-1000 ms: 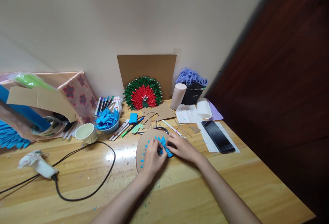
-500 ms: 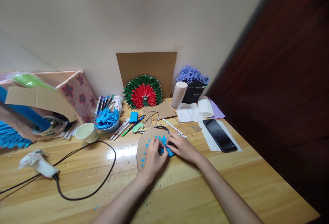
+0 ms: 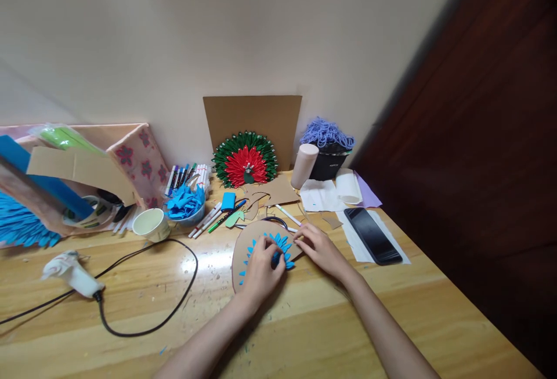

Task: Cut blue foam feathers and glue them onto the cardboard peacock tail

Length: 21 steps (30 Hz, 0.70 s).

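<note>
both of my hands are working at the cardboard oval [image 3: 243,248] lying flat on the wooden table [image 3: 348,321]. my left hand [image 3: 261,269] is resting on top of that oval, fingers curled down and pinching at the blue paper petals [image 3: 281,244] fanned across it; i cannot tell whether one petal is actually gripped. my right hand [image 3: 319,248] is lying just to the right of the oval, fingers loosely spread and touching its edge, holding nothing.

beyond the oval, against the wall, a red and green fan ornament [image 3: 246,158] is leaning on a brown cardboard sheet [image 3: 261,115]. to the left of the oval, a bowl of blue paper scraps [image 3: 185,205] is sitting beside a white paper cup [image 3: 150,225], with markers [image 3: 213,216] lying between the bowl and the oval. farther left of the oval, a glue gun [image 3: 72,271] is lying on its side, its black cord [image 3: 174,303] looping toward the oval. to the right of the oval, a black phone [image 3: 372,234] is resting on white paper.
</note>
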Motion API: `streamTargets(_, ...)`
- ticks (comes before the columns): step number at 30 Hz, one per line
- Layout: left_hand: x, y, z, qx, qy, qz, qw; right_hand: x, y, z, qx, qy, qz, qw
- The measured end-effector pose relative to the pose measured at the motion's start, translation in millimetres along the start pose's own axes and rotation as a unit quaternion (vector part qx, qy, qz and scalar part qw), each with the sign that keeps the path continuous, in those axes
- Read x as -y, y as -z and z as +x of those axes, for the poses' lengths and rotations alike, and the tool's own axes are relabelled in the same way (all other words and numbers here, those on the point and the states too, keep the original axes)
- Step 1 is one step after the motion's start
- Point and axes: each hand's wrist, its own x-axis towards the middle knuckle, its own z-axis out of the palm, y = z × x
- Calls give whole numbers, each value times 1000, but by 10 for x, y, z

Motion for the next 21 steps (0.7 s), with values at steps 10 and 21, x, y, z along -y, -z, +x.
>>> streamTargets(10,304,710,-397,-85,216,-90,969,-44,-255,-39,8,-156,211,965)
streamTargets(21,471,924,-146,-121,187,-64,973,-165,-48,-59,-192,-257,371,871)
